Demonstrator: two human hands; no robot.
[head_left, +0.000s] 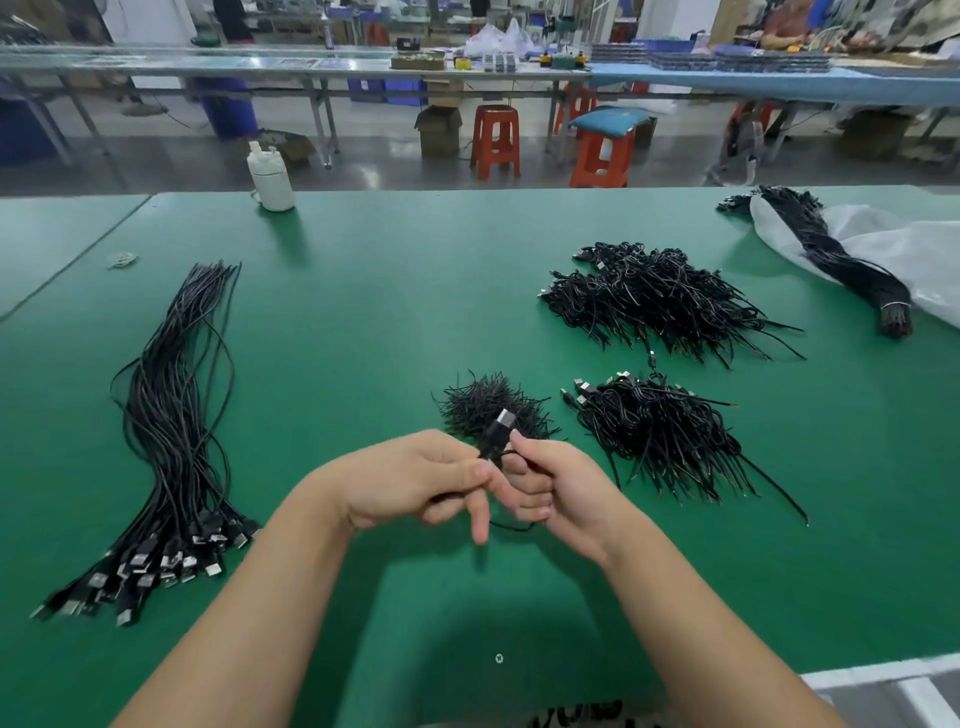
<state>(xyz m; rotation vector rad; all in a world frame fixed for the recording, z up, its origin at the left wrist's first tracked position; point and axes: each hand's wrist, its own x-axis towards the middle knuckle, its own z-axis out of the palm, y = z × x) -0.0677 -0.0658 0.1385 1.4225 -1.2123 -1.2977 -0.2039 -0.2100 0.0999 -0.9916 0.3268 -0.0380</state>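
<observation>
Just above the near middle of the green worktop (363, 312), the left hand (410, 483) and the right hand (563, 491) meet around one black USB cable (496, 434). The left hand pinches it between thumb and curled fingers, with one finger stretched downward. The right hand has its fingers curled round the cable, thumb raised beside the plug. The cable's silver plug sticks up between the two hands, and a thin loop of it hangs below them. Right behind the hands lies a small heap of black ties (478, 402). To the right are two piles of coiled cables, the nearer pile (660, 436) and the farther pile (654, 296). Well to the left lies a long sheaf of straight cables (176, 415), plugs toward the person. At the far edge stands a white bottle (271, 179)
</observation>
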